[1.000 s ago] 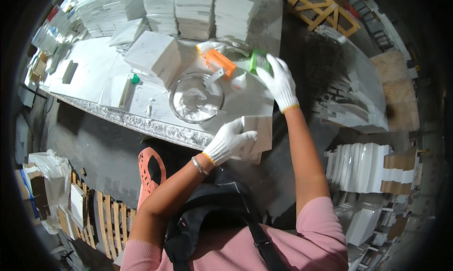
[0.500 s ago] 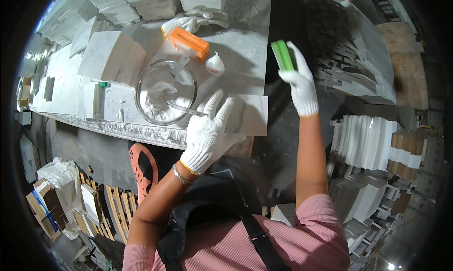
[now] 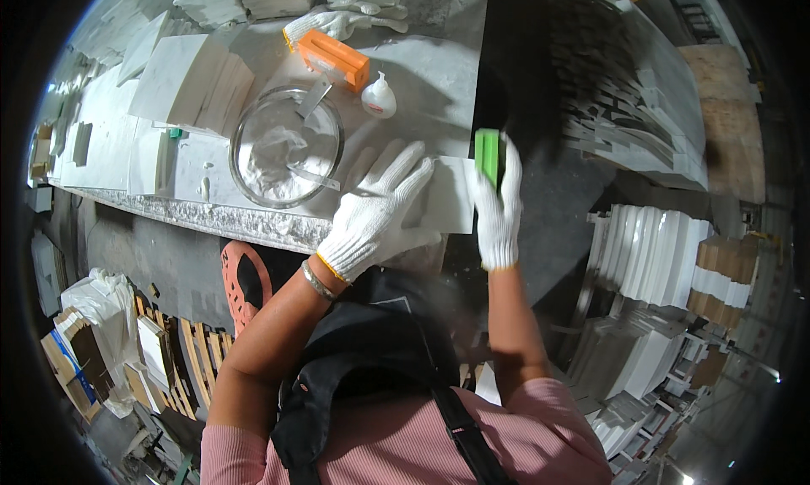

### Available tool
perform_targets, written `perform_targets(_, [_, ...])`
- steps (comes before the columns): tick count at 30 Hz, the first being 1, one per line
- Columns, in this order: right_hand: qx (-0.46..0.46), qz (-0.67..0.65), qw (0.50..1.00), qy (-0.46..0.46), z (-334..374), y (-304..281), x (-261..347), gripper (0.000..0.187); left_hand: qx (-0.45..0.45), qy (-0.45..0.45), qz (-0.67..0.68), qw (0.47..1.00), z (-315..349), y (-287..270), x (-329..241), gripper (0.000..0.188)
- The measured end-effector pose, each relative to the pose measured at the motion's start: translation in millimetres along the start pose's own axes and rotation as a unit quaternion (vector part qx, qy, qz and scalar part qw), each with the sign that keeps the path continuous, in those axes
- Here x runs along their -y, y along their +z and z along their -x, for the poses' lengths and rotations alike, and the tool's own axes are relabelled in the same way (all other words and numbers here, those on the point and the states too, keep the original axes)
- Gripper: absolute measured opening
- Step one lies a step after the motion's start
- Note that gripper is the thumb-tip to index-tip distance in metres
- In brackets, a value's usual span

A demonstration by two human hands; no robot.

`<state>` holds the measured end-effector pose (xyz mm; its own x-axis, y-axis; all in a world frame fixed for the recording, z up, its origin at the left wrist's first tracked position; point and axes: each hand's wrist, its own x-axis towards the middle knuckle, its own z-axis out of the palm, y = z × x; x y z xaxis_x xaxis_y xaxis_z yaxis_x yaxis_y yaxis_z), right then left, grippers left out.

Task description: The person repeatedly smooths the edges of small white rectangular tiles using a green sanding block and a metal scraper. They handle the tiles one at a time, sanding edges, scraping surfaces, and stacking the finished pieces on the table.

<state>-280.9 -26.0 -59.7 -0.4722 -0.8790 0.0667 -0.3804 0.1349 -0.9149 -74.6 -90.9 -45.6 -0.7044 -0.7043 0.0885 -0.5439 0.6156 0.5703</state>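
Note:
My left hand (image 3: 375, 211), in a white knit glove, lies with fingers spread on a pale stone slab (image 3: 454, 196) at the table's near right corner. In my gloved right hand (image 3: 499, 232) is a green block (image 3: 487, 154), held upright against or very near the slab's right edge; whether they touch I cannot tell. Left of my left hand stands a round clear bowl (image 3: 237, 157) with white powder or paste (image 3: 274, 166) inside. A flat metal blade (image 3: 315, 95) and a thin strip-like tool (image 3: 317, 178) rest across its rim.
Beyond the bowl are an orange block-shaped holder (image 3: 336, 60), a small white squeeze bottle (image 3: 379, 101) and spare gloves (image 3: 325, 25). Stone slabs (image 3: 181, 80) stand stacked at the left. More stone pieces (image 3: 637, 130) and slab stacks (image 3: 654, 253) are on the right, past a dark gap.
My right hand has come down and left with the green block, from out over the gap to the slab's right edge. My left hand stays on the slab.

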Motion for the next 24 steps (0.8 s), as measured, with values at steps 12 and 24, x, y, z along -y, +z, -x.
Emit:
perform_targets(12, [0.018,0.035,0.998,-0.043,31.2,-8.4,5.8,0.069,-0.025,0.004,0.009,1.000,0.3,0.5,-0.9,0.092])
perform_targets(24, [0.017,0.002,1.000,0.006,41.6,-8.4,11.5,0.069,-0.027,0.004,0.003,1.000,-0.2,-1.2,-3.2,0.091])
